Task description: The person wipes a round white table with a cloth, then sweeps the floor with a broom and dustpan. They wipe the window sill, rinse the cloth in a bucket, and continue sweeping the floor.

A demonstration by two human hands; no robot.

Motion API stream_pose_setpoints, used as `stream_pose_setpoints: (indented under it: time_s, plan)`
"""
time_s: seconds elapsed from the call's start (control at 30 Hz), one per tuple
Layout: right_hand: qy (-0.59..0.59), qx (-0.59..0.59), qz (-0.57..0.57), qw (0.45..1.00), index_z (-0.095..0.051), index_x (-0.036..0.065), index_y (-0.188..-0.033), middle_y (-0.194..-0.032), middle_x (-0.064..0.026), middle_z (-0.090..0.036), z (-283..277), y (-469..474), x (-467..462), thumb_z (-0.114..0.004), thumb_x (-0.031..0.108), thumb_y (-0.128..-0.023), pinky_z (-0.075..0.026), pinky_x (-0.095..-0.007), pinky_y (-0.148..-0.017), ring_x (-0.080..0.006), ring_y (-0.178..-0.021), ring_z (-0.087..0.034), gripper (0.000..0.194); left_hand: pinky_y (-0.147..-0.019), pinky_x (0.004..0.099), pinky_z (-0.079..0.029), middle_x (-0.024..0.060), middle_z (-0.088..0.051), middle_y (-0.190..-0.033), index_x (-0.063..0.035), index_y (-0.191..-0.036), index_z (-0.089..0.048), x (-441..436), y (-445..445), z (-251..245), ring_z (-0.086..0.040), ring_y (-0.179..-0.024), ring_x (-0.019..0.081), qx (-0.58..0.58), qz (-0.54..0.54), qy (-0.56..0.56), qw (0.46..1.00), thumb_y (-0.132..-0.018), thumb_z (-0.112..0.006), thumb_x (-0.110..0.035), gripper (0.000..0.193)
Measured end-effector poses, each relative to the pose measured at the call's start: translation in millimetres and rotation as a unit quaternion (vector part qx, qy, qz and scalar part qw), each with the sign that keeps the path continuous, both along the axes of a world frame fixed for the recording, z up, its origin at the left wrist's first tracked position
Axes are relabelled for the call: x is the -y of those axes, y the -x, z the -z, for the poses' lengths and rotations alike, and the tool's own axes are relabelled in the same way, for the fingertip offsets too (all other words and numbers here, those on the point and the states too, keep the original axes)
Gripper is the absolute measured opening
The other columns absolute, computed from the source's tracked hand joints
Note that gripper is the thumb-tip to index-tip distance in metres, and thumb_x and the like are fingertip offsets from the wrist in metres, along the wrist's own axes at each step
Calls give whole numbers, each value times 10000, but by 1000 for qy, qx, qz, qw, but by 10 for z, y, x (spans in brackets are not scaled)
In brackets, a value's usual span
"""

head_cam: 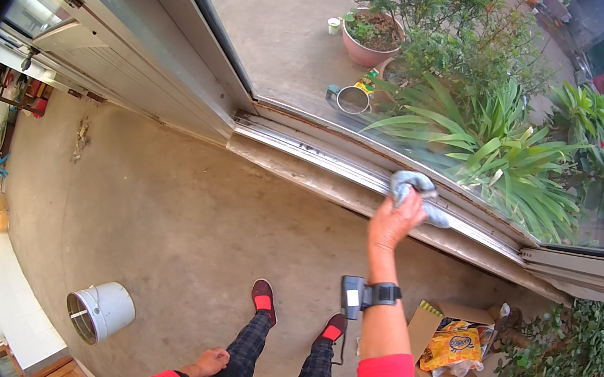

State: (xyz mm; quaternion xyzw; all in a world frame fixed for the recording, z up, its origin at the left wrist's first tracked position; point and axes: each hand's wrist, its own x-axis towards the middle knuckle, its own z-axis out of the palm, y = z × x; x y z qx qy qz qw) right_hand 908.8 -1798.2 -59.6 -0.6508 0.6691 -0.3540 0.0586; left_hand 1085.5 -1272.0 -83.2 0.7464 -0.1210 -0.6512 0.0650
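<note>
My right hand (401,217) presses a crumpled grey-blue cloth (413,187) onto the metal track of the window sill (335,161). Beyond that sill stands a large glass pane (298,49). A dark strap with a small grey device (351,297) is around my right wrist. Low in the view, my left hand (212,362) is beside my left thigh, its fingers curled, with nothing visible in it.
A white bucket (108,309) stands on the concrete floor at the left. An open cardboard box (420,332) with bags and a leafy plant (555,363) are at the right. Outside the glass are a pink plant pot (367,53) and a metal pot (353,101).
</note>
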Motion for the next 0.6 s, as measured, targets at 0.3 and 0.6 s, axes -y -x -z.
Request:
stream_pose_setpoints:
  time_s: [0.3,0.6]
  plan:
    - [-29,-29,-108,993,-563,89,-1069,-1178,-72,-529,-71,-1206,-188,-547,76,-732,-406,-372,-803,-252,-979,-480,338,-604,279,-483,45,-621,-760,-5,-889,-614,-111,-3,19,-576,-664,115,17,34,4,999,-871,-538,-157,171]
    - [101,-21,-226,969,-575,136,-1045,-1194,-38,-518,2,-137,-67,-566,90,-698,-447,-337,-745,-234,-955,-493,350,-604,251,-502,62,-633,-758,-8,-909,-595,125,301,-69,-600,-642,113,8,-35,-27,999,-855,-544,-80,104]
